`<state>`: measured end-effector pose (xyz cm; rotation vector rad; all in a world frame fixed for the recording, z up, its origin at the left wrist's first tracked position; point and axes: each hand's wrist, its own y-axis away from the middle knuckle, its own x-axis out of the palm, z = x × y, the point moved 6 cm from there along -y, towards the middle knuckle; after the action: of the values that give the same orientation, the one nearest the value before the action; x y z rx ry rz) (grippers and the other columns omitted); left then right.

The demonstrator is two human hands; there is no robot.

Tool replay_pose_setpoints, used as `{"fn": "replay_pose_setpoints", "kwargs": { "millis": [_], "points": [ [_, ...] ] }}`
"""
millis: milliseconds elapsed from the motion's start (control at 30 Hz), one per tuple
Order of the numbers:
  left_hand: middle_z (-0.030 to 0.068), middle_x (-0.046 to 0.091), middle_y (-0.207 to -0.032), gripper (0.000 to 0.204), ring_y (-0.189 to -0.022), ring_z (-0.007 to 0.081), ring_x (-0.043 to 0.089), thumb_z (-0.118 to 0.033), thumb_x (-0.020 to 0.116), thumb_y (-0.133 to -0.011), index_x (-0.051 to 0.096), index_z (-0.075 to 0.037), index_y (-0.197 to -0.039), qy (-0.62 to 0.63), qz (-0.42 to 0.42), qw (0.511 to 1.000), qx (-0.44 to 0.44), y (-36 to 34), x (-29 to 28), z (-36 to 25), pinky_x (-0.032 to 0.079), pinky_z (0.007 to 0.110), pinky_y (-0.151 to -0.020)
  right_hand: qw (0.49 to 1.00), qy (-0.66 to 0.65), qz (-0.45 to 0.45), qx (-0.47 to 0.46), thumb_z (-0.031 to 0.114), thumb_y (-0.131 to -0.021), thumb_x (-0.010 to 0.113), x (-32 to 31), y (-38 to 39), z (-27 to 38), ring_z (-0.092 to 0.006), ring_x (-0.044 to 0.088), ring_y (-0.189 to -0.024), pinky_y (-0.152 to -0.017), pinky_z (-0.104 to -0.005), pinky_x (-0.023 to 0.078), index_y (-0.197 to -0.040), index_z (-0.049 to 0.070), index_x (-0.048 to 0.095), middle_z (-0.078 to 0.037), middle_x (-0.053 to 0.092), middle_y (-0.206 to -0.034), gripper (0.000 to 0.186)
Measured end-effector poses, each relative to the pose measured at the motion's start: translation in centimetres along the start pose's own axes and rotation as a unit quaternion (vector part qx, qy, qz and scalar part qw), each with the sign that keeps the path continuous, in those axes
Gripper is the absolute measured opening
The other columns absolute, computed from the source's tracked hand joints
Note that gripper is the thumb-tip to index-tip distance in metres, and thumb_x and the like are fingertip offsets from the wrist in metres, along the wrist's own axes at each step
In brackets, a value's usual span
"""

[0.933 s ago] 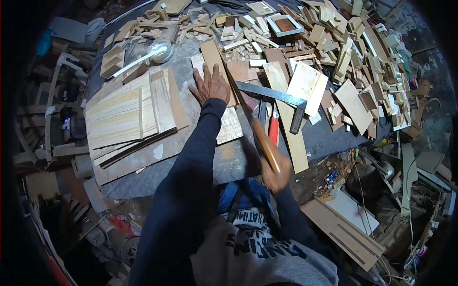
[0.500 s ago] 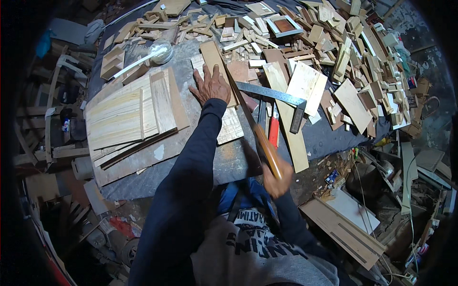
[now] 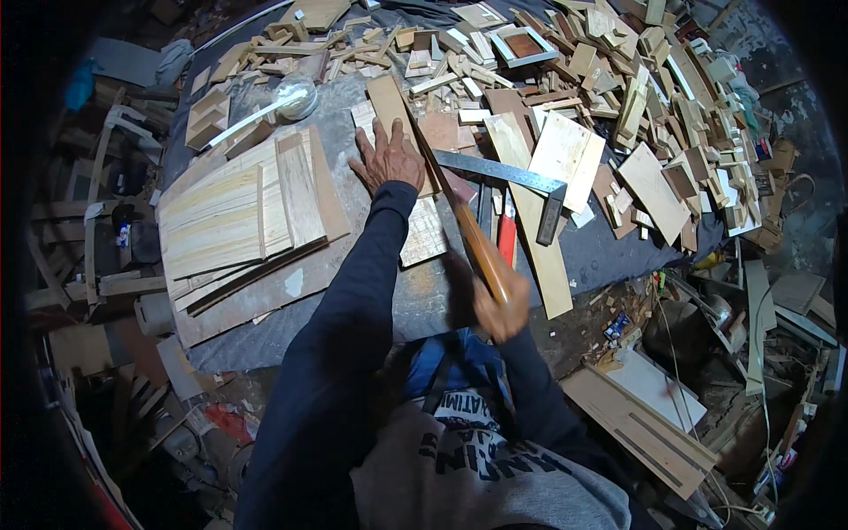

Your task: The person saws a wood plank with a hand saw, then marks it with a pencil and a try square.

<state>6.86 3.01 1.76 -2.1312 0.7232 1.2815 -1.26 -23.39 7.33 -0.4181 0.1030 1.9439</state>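
My left hand [image 3: 389, 162] lies with spread fingers on a narrow tan board [image 3: 384, 93], over a lighter slatted piece [image 3: 424, 234]. My right hand [image 3: 501, 309] grips a hand saw [image 3: 481, 252] by its long brown wooden handle; the dark blade runs along the board's right edge, beside my left hand. Right of the saw, a steel try square [image 3: 512, 175] lies across pale boards, near a red-handled tool [image 3: 508, 234] whose type I cannot make out.
Stacked pale boards [image 3: 216, 221] lie at the left. A round container [image 3: 296, 100] with a white strip across it and a small wooden box [image 3: 208, 119] sit behind them. Heaped wood offcuts [image 3: 636, 115] cover the back and right. Panels and cables [image 3: 636, 424] lie below the table's edge.
My right hand and the saw dipped slightly toward me, then moved forward, away from me. My left hand stays on the board in nearly the same place.
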Motion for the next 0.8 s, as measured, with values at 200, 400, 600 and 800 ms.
{"fn": "replay_pose_setpoints", "kwargs": {
  "millis": [200,400,600,800],
  "points": [
    [0.0088,0.037,-0.152,0.043,-0.144,0.0395,0.020,-0.028,0.046,-0.095,0.055,-0.022,-0.136,-0.006,-0.023,1.000,-0.018,-0.2,-0.7,1.4,0.017,0.070,-0.109,1.000,0.014,0.001,-0.013,-0.003,-0.076,0.062,-2.0,5.3,1.8,-0.0271,0.069,-0.101,-0.086,-0.0339,0.052,-0.126,-0.005,0.058,-0.024,0.068,-0.109,0.050],
    [0.0091,0.037,-0.152,0.042,-0.144,0.0390,0.020,-0.027,0.046,-0.095,0.056,-0.021,-0.135,-0.001,-0.026,1.000,-0.001,0.2,-0.6,0.5,0.017,0.070,-0.109,0.999,0.021,0.003,-0.028,-0.005,-0.075,0.059,-1.8,3.3,1.0,-0.0282,0.066,-0.109,-0.093,-0.0338,0.049,-0.128,-0.005,0.057,-0.024,0.066,-0.116,0.052],
    [0.0088,0.036,-0.152,0.042,-0.144,0.0385,0.019,-0.028,0.046,-0.095,0.055,-0.021,-0.136,0.000,-0.016,1.000,-0.006,0.0,-0.6,0.9,0.017,0.069,-0.109,0.999,0.015,0.028,0.008,-0.004,-0.077,0.059,-0.4,2.0,0.3,-0.0293,0.065,-0.111,-0.093,-0.0331,0.049,-0.130,-0.003,0.055,-0.024,0.065,-0.118,0.054],
    [0.0095,0.036,-0.153,0.044,-0.144,0.0389,0.019,-0.027,0.045,-0.095,0.053,-0.021,-0.138,-0.014,-0.012,1.000,-0.006,0.0,-0.8,1.1,0.016,0.069,-0.110,1.000,-0.005,-0.006,0.000,-0.004,-0.078,0.057,-2.9,5.0,2.8,-0.0233,0.066,-0.107,-0.093,-0.0337,0.049,-0.127,-0.005,0.058,-0.021,0.067,-0.117,0.049]
  ]
}}
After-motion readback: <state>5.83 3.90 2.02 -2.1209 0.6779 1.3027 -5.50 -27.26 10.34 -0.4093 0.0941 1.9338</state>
